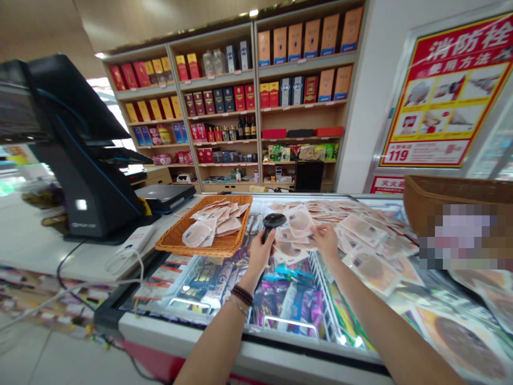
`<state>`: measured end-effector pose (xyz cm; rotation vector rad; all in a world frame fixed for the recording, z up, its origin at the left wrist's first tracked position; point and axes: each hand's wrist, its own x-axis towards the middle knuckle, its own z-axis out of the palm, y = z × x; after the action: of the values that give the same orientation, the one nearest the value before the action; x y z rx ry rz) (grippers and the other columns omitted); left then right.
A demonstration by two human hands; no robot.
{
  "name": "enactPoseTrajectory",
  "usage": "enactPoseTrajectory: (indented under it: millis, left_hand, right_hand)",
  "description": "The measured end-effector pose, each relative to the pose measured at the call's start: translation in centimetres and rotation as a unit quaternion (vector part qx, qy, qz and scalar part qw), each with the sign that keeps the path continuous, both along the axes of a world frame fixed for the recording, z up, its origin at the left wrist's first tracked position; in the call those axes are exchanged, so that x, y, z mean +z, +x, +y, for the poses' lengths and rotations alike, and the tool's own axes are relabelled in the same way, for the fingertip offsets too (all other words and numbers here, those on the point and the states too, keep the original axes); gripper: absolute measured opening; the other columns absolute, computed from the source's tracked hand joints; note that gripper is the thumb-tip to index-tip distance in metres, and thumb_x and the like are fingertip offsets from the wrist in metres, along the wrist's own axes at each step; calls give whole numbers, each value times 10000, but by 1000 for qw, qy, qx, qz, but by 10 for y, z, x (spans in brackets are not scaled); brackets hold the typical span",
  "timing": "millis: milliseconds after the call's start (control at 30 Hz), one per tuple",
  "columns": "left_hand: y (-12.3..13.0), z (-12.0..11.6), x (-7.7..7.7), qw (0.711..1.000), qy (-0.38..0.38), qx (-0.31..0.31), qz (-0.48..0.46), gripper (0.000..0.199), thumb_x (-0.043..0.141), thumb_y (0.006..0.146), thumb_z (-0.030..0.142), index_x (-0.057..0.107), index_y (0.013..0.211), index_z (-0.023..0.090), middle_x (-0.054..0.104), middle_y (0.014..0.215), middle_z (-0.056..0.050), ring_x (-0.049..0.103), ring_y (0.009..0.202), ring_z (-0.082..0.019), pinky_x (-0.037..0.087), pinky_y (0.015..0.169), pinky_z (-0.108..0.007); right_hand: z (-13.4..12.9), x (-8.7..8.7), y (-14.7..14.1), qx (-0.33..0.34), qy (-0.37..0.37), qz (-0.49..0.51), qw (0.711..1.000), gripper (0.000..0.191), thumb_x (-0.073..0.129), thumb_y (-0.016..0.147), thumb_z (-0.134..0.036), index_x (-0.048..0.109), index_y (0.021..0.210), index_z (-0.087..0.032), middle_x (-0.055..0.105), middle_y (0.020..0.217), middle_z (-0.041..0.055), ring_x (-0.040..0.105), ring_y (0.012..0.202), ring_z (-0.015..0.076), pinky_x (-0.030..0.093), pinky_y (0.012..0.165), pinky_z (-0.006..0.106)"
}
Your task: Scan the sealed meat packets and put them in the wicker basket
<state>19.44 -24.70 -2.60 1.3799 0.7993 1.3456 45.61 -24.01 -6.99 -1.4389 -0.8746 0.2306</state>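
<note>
My left hand (261,250) is wrapped round the handle of a black barcode scanner (274,220), its head tilted towards the packets. In my right hand (326,243), the fingers pinch the edge of a flat clear-and-pink food packet (300,221), held up close beside the scanner head. Many similar packets (363,231) lie heaped on the freezer's glass top (256,202), behind and to the right of my right hand. To the left, an orange wicker basket (170,244) holds several more packets (216,220). What is printed on the packets is too small to read.
A black checkout terminal (86,176), a flat scale (164,195) and a white cable (141,267) are on the left counter. Frozen goods (280,305) show below the glass. A brown basket (417,195) stands at right. Shelves of boxes (236,101) line the back wall.
</note>
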Motion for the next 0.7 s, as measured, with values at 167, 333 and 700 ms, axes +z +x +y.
enactPoseTrajectory:
  millis: [167,333,700]
  left_hand:
    - [-1,-1,-1,1000,-1,-22,-7,723,814,793,926,614,790,231,600,613,32,483,423,-86,353,428,-229]
    - [-1,-2,-1,999,10,-43,4,743,785,804,950,610,786,228,578,598,39,456,419,-77,337,428,-227]
    - [-1,-9,7,999,14,-52,-4,764,804,775,963,601,779,227,564,592,44,445,414,-71,317,431,-230]
  right_hand:
    - [-1,1,1,-26,9,6,1000,587,785,772,-863,564,834,-323,791,731,67,825,809,354,641,850,498]
    - [1,-1,2,-27,11,7,1000,618,757,774,-899,540,846,-325,776,726,51,822,816,347,649,875,509]
    - [-6,10,-4,-33,18,11,999,668,736,739,-954,529,843,-327,789,746,92,837,830,377,659,863,525]
